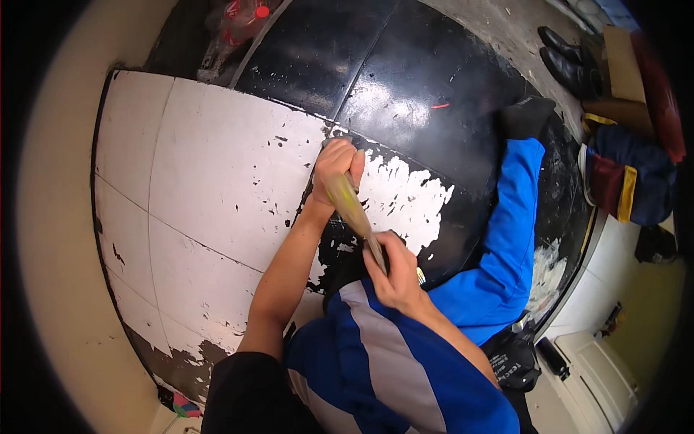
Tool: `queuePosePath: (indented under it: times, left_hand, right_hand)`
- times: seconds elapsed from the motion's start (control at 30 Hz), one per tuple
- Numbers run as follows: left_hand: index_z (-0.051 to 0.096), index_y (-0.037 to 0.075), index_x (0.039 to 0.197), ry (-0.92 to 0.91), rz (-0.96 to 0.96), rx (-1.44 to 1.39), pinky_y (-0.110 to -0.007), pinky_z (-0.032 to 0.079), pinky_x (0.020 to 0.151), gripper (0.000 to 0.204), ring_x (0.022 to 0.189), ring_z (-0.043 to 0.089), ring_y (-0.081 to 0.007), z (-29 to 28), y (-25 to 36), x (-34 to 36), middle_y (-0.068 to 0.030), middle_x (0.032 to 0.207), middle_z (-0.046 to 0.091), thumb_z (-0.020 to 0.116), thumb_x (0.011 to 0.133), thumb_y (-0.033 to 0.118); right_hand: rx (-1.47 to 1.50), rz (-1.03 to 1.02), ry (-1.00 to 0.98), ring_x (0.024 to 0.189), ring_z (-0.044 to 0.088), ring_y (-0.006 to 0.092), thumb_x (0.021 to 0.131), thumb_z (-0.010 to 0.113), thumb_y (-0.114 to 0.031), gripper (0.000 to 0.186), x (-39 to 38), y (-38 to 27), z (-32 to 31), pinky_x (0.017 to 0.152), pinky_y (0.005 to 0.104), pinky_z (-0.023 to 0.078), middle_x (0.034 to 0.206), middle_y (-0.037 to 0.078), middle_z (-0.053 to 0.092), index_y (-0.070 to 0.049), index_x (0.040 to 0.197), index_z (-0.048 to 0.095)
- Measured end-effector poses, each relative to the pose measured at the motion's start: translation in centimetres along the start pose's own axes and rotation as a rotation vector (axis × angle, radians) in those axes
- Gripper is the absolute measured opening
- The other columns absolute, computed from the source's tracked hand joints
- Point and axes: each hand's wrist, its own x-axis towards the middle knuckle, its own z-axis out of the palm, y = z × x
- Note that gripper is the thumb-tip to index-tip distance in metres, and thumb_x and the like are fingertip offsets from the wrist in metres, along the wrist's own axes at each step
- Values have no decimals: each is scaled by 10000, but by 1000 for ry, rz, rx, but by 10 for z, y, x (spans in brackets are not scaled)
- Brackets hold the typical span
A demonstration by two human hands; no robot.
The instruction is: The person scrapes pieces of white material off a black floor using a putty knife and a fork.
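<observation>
My left hand [335, 170] is closed in a fist over the floor, round a tool with a flat dark edge [340, 138] that peeks out past the knuckles; its handle is hidden. Closed round the narrow greyish end of a yellowish, club-shaped tool [347, 206] is my right hand [396, 275]. That tool's thick end lies in front of my left wrist and is slightly blurred; whether they touch, I cannot tell. Under my hands, black coating with ragged edges meets a white tile surface [405, 199], leaving small black flecks.
Shiny black floor [303, 61] lies ahead, with a small red strip [440, 106]. My bent blue-clad leg [506, 231] borders the right. Beyond it are black shoes [567, 61], a dark bag [622, 173] and a black plastic bag [515, 362]. Red-capped bottles [242, 22] lie far left.
</observation>
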Motion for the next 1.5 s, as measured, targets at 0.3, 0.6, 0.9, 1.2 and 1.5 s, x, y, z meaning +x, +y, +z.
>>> queuePosePath:
  times: [0.3, 0.6, 0.9, 1.2, 1.5]
  left_hand:
    - [443, 25, 649, -7, 2, 4, -424, 403, 577, 300, 577, 467, -335, 6, 8, 1, -132, 639, 444, 636, 863, -59]
    - [431, 22, 646, -50, 12, 0, -413, 391, 568, 309, 572, 458, -321, 4, -1, 8, -124, 630, 427, 626, 863, -81]
    - [437, 9, 650, -45, -33, 21, -433, 397, 578, 302, 580, 463, -334, -1, 10, 3, -142, 647, 440, 610, 883, -71]
    - [479, 10, 669, -16, -7, 19, -425, 401, 596, 266, 597, 483, -331, 3, 5, 1, -140, 662, 468, 614, 880, -79]
    - [504, -37, 671, -83, -90, 27, -420, 521, 715, 218, 622, 558, -330, 3, 14, -5, -153, 655, 519, 525, 880, -94]
  right_hand:
    - [2, -29, -20, 700, 595, 340, 850, 633, -4, 250, 0, -8, -12, 641, 393, 486, 859, 205, 612, 55, 1086, 574]
    - [187, -319, 29, 694, 612, 331, 807, 758, -91, 358, -7, 8, -10, 625, 399, 497, 841, 190, 629, 52, 1080, 576]
    - [-32, -88, 54, 682, 630, 373, 863, 678, -9, 209, 1, 1, -5, 646, 405, 513, 846, 222, 623, 71, 1043, 607]
    - [-67, 281, -69, 690, 601, 385, 907, 633, -38, 178, 11, 11, -9, 642, 422, 498, 840, 204, 607, 54, 1052, 584]
    - [96, -242, 8, 694, 612, 371, 767, 697, -19, 298, -6, -26, -25, 646, 419, 522, 831, 194, 604, 57, 1040, 605]
